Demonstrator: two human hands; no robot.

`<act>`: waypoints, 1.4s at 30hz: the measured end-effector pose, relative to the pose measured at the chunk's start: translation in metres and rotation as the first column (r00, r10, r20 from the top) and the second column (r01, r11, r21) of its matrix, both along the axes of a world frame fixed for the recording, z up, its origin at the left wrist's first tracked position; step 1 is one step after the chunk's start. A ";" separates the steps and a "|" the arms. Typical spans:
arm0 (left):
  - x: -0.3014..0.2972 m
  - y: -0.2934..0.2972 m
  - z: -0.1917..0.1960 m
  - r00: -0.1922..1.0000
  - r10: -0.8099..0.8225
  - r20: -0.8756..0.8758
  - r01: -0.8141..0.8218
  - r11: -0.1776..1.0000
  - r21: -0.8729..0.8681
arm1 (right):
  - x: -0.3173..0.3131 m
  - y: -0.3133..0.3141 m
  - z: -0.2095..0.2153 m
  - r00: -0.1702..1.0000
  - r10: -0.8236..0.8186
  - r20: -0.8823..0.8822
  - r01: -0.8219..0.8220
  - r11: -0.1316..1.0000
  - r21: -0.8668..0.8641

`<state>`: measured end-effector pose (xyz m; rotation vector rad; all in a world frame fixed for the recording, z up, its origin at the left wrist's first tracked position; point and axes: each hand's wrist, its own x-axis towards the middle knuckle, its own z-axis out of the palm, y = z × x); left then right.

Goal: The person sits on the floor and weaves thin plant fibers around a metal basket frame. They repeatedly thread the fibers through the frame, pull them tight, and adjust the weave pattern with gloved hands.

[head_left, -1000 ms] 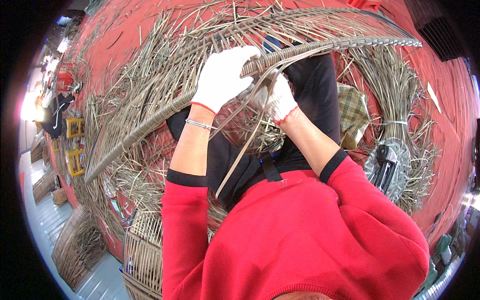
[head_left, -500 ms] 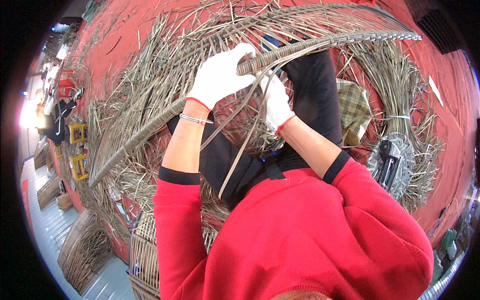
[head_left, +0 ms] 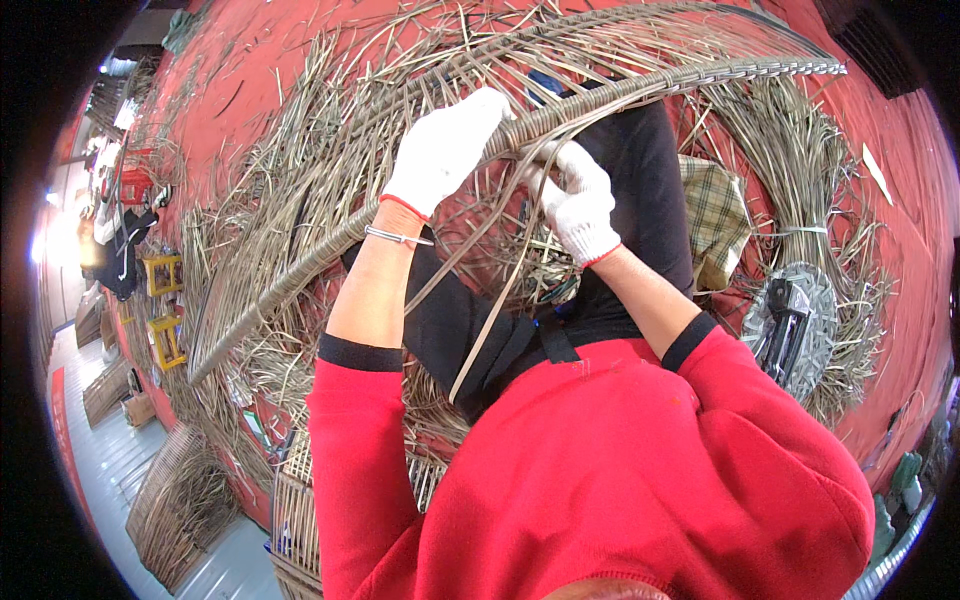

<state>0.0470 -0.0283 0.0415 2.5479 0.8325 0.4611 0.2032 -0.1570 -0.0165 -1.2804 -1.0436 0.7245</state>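
Wicker panel point(head_left: 590, 103) in front, over the legs point(head_left: 650, 190); long axis slants lower left to upper right, tapered tip pointing upper right. Left hand point(head_left: 447, 150) clamped on its edge. Right hand point(head_left: 580, 200) just below, by loose strand point(head_left: 487, 331); can't tell if pinching.

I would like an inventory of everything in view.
Curved rimmed woven panel: one, brown, upper centre.
Loose flat strips: many, brownish, around.
Tied strip bundle: one, brownish, right.
Checked fabric: one piece, beige, right.
Scalloped disc: one, grey, right.
Boxy frames: at least two, yellow, left.
Slatted woven pieces: several, brown, lower left.
Floor: one, red, beneath.
Edge clutter: many, unclear.
Sweater: one, red, lower centre.
Trousers: one pair, black, centre.
Gloved left hand: one, white, on rim.
Gloved right hand: one, white, below rim.
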 end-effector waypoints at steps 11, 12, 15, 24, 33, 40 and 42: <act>0.001 0.000 -0.001 0.997 0.003 0.083 -0.005 1.000 0.029 | -0.012 0.004 -0.003 0.996 0.005 -0.086 -0.012 0.997 -0.079; 0.000 0.001 -0.002 0.998 -0.003 0.068 0.001 1.000 0.018 | -0.014 0.006 -0.003 0.965 -0.010 -0.264 -0.020 0.994 -0.110; -0.001 0.003 -0.006 0.996 -0.047 0.079 0.043 0.997 0.056 | -0.017 0.006 -0.002 0.969 -0.033 -0.246 0.007 0.994 -0.105; 0.010 -0.009 0.016 0.980 0.199 0.000 -0.188 0.924 -0.333 | -0.023 0.009 0.003 0.975 -0.078 -0.208 0.052 0.990 -0.129; 0.008 -0.009 0.016 0.973 0.230 -0.011 -0.217 0.900 -0.378 | -0.022 0.013 -0.006 0.975 -0.068 -0.210 0.053 0.996 -0.077; 0.005 -0.015 0.016 0.969 0.234 0.075 -0.207 0.942 -0.265 | -0.012 0.003 -0.001 0.974 0.024 -0.226 -0.040 0.997 -0.066; 0.004 -0.019 0.017 0.965 0.245 0.096 -0.216 0.946 -0.239 | 0.000 -0.009 0.004 0.990 0.036 -0.138 -0.061 0.982 -0.181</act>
